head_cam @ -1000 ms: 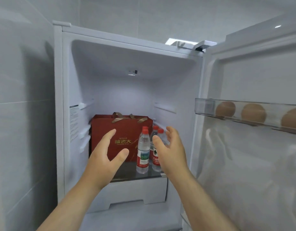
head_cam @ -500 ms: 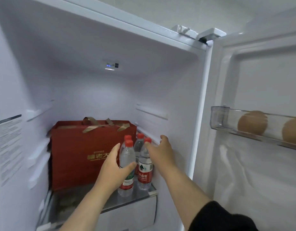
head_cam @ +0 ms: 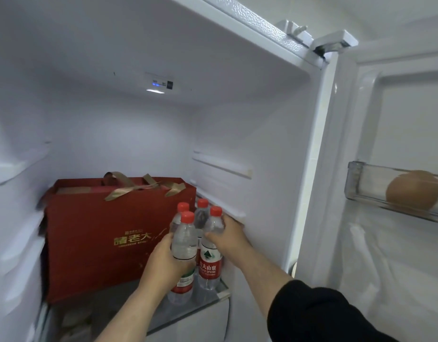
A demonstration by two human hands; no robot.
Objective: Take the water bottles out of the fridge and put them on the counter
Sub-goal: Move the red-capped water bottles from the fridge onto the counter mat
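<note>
Several clear water bottles with red caps and red labels stand close together on the glass shelf (head_cam: pixel 210 301) at the fridge's lower right. My left hand (head_cam: pixel 165 264) is wrapped around the front left bottle (head_cam: pixel 184 240) at its middle. My right hand (head_cam: pixel 229 236) grips the front right bottle (head_cam: pixel 210 262) just below its shoulder. Two more bottles stand behind them, the back right bottle (head_cam: pixel 202 213) and the back left bottle (head_cam: pixel 183 207), showing mostly their caps. All of the bottles rest on the shelf.
A red gift bag (head_cam: pixel 107 238) with gold ribbon handles fills the shelf left of the bottles. The open fridge door at the right carries a clear door tray (head_cam: pixel 361 181) holding an egg (head_cam: pixel 412 193). The fridge's right wall lies close beside my right hand.
The camera has moved closer into the fridge. My left hand has closed fully round the front left bottle, and my right hand has come down onto the front right bottle.
</note>
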